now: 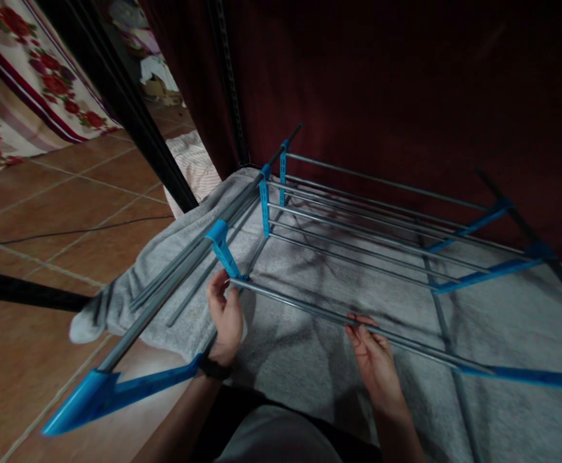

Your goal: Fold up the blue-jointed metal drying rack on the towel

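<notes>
A rack frame of grey metal rods and blue plastic brackets stands before me. My left hand (226, 315), with a dark band at its wrist, is curled at the lower end of a blue bracket (224, 249), thumb and fingers closed about it; some fingertips are hidden. One end of a metal rod (300, 303) meets that bracket there. Farther right, my right hand (371, 350) pinches the same rod between thumb and fingers. Toward its right end, the rod reaches another blue bracket (526, 377). Behind it, several rods (358, 215) run between two more pairs of blue brackets.
A grey blanket (290, 360) lies under the rack, with loose rods (189, 296) at left. A blue end piece (83, 402) juts out at lower left. Black posts (131, 116) and a dark red curtain (382, 83) border the space. A cable (78, 229) crosses the tiled floor (15, 308).
</notes>
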The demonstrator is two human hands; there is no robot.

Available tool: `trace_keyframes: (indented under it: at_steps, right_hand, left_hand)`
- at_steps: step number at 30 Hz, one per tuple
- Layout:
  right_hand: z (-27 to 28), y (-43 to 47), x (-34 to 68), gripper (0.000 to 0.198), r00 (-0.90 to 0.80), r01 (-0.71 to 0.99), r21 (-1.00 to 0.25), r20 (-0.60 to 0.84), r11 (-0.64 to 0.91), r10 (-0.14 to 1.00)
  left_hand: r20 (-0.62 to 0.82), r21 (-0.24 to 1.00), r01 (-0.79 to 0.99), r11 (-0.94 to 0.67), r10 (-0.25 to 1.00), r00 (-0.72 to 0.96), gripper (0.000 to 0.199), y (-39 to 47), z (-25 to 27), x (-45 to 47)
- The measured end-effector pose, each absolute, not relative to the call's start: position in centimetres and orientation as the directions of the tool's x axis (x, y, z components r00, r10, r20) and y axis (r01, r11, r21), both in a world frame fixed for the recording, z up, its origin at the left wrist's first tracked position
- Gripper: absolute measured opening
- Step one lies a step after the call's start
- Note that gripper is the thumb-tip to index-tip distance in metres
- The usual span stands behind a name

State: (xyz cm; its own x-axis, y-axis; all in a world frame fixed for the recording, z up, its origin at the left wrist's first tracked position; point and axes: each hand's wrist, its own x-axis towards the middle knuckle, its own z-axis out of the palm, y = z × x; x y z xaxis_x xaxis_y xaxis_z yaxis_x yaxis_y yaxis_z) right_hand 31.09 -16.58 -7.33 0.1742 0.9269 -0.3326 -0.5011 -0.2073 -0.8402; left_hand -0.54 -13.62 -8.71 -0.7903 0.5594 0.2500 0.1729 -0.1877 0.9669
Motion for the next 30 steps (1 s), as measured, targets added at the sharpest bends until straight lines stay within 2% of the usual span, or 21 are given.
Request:
trace_keyframes:
  at_steps: [2,5,9,14,18,30]
  right_hand:
    - [-7.3,-16.6,31.1,0.028,0.179,-0.496,-0.844,-0.331,-0.205,0.926]
    - [-7.4,-16.7,31.1,0.029,0.190,-0.489,-0.850,-0.321,-0.194,0.928]
    - [-7.4,-16.7,31.1,0.027,0.184,-0.488,-0.852,-0.314,-0.191,0.931]
    - [-7.7,-16.7,31.2,0.027,0.167,-0.485,-0.850,-0.321,-0.206,0.932]
    - [-7.9,-16.7,31.3,0.027,0.160,-0.481,-0.851,-0.324,-0.213,0.932]
    - [-7.9,-16.6,31.3,0.031,0.165,-0.461,-0.858,-0.333,-0.226,0.929]
  left_hand:
    - [0.164,0.975,0.056,-0.213,0.535,-0.829,0.028,-12.8,-8.1,-0.8]
    - [0.135,0.982,0.036,-0.188,0.549,-0.825,0.025,-11.9,-7.0,-0.8]
    - [0.123,0.990,0.049,-0.132,0.633,-0.764,0.058,-11.0,-6.1,-0.7]
    - [0.067,0.989,-0.037,-0.143,0.659,-0.749,0.073,-9.5,-6.3,-1.5]
    - [0.064,0.994,-0.017,-0.111,0.685,-0.726,0.075,-8.6,-6.8,-2.2]
    - [0.058,0.974,-0.092,-0.207,0.622,-0.781,0.067,-7.8,-7.3,-1.6]
